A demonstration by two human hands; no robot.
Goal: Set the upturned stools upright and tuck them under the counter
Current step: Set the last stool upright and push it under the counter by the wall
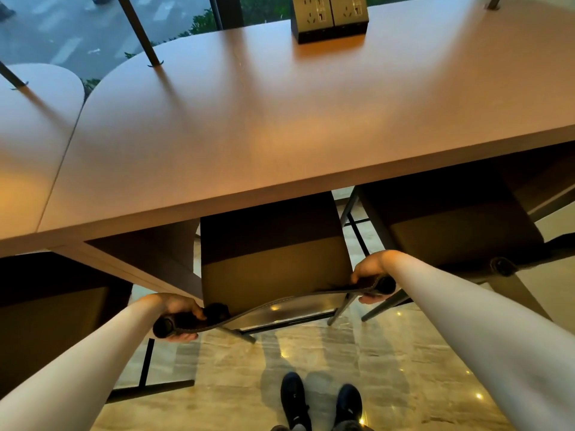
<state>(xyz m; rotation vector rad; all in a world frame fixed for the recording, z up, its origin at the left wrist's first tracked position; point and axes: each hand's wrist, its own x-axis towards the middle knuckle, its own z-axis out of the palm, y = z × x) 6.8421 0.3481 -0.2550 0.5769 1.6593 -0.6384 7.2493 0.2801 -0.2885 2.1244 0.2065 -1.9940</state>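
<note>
A brown padded stool (pixel 273 272) stands upright on the floor, its seat partly under the front edge of the long counter (pixel 249 126). My left hand (pixel 177 309) grips the left end of the stool's low curved backrest. My right hand (pixel 370 272) grips the right end of that backrest. To the right, a second stool (pixel 451 219) sits under the counter. At the far left, a third stool (pixel 53 321) also stands partly beneath the counter. Thin dark legs (pixel 141 29) of an upturned stool rest on the countertop at the back left.
A black socket box (pixel 329 20) stands on the counter at the back. A second rounded table (pixel 34 119) adjoins on the left. My dark shoes (pixel 320 402) stand on the glossy marble floor (pixel 389 377). A window runs behind the counter.
</note>
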